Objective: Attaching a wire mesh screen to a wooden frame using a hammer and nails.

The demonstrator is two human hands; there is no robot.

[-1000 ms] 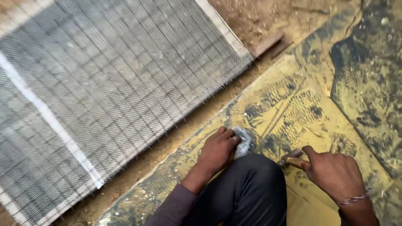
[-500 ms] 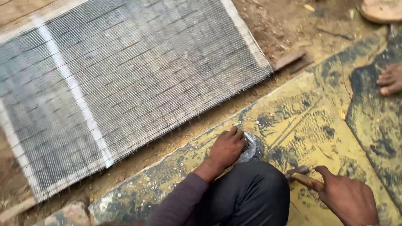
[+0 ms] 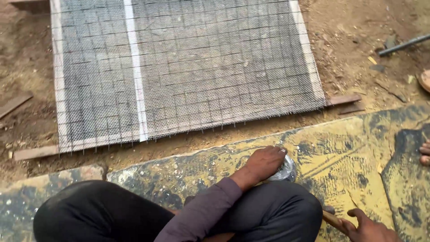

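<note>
The person sits cross-legged on a yellow sheet with black smears (image 3: pixel 349 148) spread flat on the ground. The left hand (image 3: pixel 264 162) rests palm down on a small shiny silver bundle, perhaps thin wire or foil (image 3: pixel 285 170). Its fingers (image 3: pixel 274 152) are curled over the bundle, and most of it is hidden under the hand, so it is hard to tell what it is. It lies on the yellow sheet, just in front of the knee in dark trousers (image 3: pixel 268 210).

The right hand (image 3: pixel 369 228) is low in the corner. It is closed around a brown wooden handle (image 3: pixel 333 219). The far end of the handle is hidden behind the knee, so the tool cannot be named.

As for the work, it seems to be at a handling stage: both hands are busy close to the body, and neither touches the big panel. That big grey wire mesh panel (image 3: pixel 201 71) lies flat on the brown dirt ground (image 3: pixel 358 40), apart from the hands. It looks whole: fine mesh over a wider grid of bars, with pale strips along it and thin wire ends poking out at its near edge. Flat wooden slats (image 3: pixel 342 99) stick out from under it. Nothing shows what is left to do to it.

The mesh looks stiff and scratchy. The sheet looks smooth and stained. The ground is dusty and crumbly.
</note>
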